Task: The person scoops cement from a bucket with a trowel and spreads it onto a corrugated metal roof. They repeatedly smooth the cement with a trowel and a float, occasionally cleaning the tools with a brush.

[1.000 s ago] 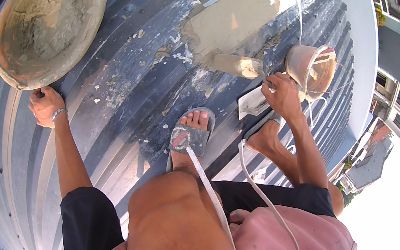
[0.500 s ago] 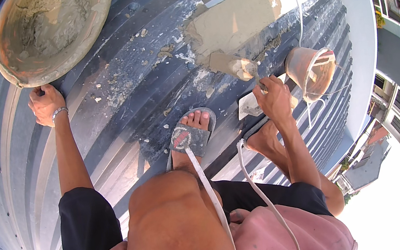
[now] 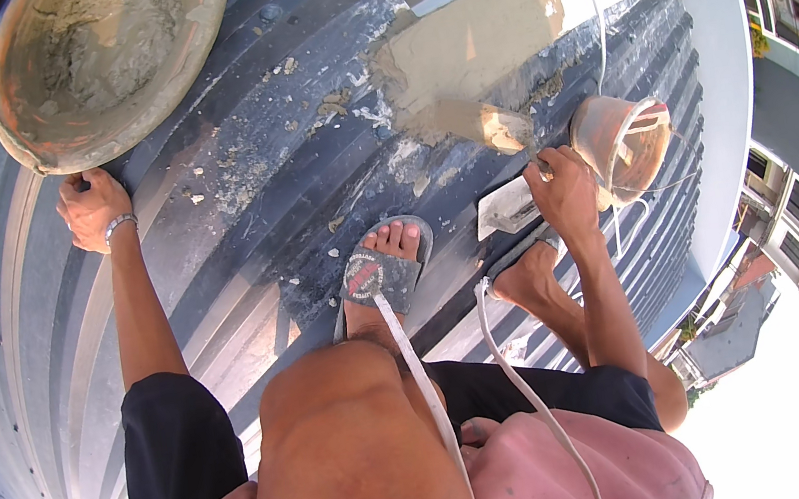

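Note:
My right hand (image 3: 563, 190) is closed around the handle end of a mortar-coated trowel (image 3: 482, 123), whose blade rests against the grey-brown mortar patch (image 3: 453, 45). Below that hand, a flat pale rectangular plate (image 3: 507, 209) lies on the metal roof beside my right foot. Over on the left, my left hand (image 3: 95, 213) has its fingers curled, just under the rim of a wide basin (image 3: 33, 161) with wet mortar (image 3: 117, 59) in it. Whatever those fingers grip is hidden.
A mortar-stained bucket (image 3: 597, 138) with a wire handle stands right of my right hand. A white cable (image 3: 599, 16) loops behind it. Mortar crumbs (image 3: 335, 102) litter the ribbed roof (image 3: 236, 160). My sandalled left foot (image 3: 387, 266) stands in the middle.
My right hand has shifted right and slightly up, toward the bucket, drawing the trowel along the mortar. My left hand and the basin have stayed nearly in place.

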A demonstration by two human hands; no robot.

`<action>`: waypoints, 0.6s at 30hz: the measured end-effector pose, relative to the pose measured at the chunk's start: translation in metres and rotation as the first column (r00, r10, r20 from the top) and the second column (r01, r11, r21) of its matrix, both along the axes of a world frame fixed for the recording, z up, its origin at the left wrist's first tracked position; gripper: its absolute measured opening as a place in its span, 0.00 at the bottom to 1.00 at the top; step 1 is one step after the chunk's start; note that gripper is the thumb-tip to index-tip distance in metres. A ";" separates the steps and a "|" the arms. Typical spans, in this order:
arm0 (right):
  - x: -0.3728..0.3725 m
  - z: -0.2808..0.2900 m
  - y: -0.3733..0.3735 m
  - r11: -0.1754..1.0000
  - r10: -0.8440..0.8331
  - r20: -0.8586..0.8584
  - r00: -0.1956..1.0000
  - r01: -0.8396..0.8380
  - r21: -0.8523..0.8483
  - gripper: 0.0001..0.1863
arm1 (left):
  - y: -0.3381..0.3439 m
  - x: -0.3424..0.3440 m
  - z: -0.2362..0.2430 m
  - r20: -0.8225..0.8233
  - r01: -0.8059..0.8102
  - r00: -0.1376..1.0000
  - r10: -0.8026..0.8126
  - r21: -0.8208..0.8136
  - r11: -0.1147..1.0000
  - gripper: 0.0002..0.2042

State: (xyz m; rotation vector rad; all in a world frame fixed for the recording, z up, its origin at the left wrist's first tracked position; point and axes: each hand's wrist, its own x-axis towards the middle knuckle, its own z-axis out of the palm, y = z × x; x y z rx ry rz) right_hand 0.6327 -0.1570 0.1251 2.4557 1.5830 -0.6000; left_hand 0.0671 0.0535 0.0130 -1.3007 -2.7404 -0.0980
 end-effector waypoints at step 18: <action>-0.018 -0.002 0.006 0.996 0.084 -0.027 0.996 -0.083 0.029 0.15 | -0.001 -0.003 -0.003 0.004 -0.011 1.000 0.011 0.010 1.000 0.23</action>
